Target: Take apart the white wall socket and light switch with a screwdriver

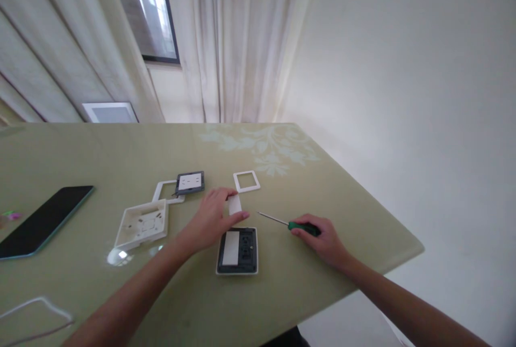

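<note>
Between the thumb and fingers of my left hand (213,215) is a small white switch rocker plate (234,204), held just above the table. Below that hand lies a wall switch (250,250) with a dark grey inner frame; one white rocker sits in its left half, and the right half shows the bare mechanism. My right hand (320,234) grips the green handle of a screwdriver (278,220), whose metal shaft points left toward my left hand. A square white cover frame (246,181) lies beyond my left hand.
Left of my left hand are a white mounting box (143,223), a socket module (190,182) and another white frame (161,191) partly under it. A dark tablet-like slab (48,221) and a white cable (40,299) lie farther left. The table's right edge (363,188) slants past my right hand.
</note>
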`<state>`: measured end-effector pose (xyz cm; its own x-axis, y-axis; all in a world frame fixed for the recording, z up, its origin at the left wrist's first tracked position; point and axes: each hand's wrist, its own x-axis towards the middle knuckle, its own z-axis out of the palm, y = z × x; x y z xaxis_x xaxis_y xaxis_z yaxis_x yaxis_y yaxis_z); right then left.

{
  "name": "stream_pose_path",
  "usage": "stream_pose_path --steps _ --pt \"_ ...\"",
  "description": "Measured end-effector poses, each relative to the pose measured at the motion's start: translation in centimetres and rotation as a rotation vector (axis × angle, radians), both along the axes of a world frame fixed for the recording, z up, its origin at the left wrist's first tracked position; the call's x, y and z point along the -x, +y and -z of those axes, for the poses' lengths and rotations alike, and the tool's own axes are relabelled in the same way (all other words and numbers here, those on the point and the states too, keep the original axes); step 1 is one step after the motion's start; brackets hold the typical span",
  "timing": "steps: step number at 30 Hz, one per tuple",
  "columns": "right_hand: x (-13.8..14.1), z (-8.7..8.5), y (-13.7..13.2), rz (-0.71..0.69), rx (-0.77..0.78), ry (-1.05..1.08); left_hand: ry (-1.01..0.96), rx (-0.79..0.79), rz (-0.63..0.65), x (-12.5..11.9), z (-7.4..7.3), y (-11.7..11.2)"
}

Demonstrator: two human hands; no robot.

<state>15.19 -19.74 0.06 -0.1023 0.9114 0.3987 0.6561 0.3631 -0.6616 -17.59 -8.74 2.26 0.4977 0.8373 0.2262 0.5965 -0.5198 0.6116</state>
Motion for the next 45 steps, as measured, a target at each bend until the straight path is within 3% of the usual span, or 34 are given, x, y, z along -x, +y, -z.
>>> stream_pose_path --steps 4,7,12,15,17,20,26,30,33,35,38,41,45 --pt "0.1 -0.4 0.4 -0.01 0.04 0.008 0.086 0.011 0.045 -1.7 0.6 2.6" --pt "0.2 -0.5 0.0 -0.047 0.039 -0.003 0.1 0.014 0.069 -1.7 1.0 2.8" --pt "0.3 -0.4 -0.6 -0.112 -0.026 -0.025 0.042 -0.028 0.089 0.2 0.2 -0.2" --pt "0.7 -1.3 -0.6 -0.199 -0.057 -0.063 -0.002 -0.015 0.198 1.5 0.0 -3.5" --pt "1.1 -2.8 -0.5 -0.275 -0.064 -0.121 0.004 0.025 0.283 2.1 0.5 -5.3" --pt "1.9 -5.9 -0.1 -0.396 -0.071 -0.356 0.016 0.085 0.292 2.5 1.6 -6.6" --pt "5.3 -12.9 0.8 -0.443 -0.07 -0.93 0.011 0.107 0.3 2.0 2.2 -6.6" --pt "7.5 -15.4 2.1 -0.531 -0.041 -1.107 0.026 0.08 0.29 2.0 2.2 -6.9" --pt "7.0 -14.5 3.6 -0.584 0.077 -0.918 0.033 0.099 0.287 2.2 2.1 -7.1" --pt "5.7 -12.8 4.2 -0.586 0.177 -0.651 0.035 0.11 0.293 2.3 2.0 -7.2" --pt "3.9 -9.9 4.0 -0.527 0.21 -0.361 0.041 0.126 0.313 2.2 1.7 -7.2" --pt "3.0 -8.0 2.8 -0.466 0.24 -0.261 0.04 0.141 0.328 1.9 1.4 -7.3" --pt "2.4 -7.2 1.8 -0.367 0.31 -0.109 -0.008 0.147 0.304 1.9 1.3 -7.1"
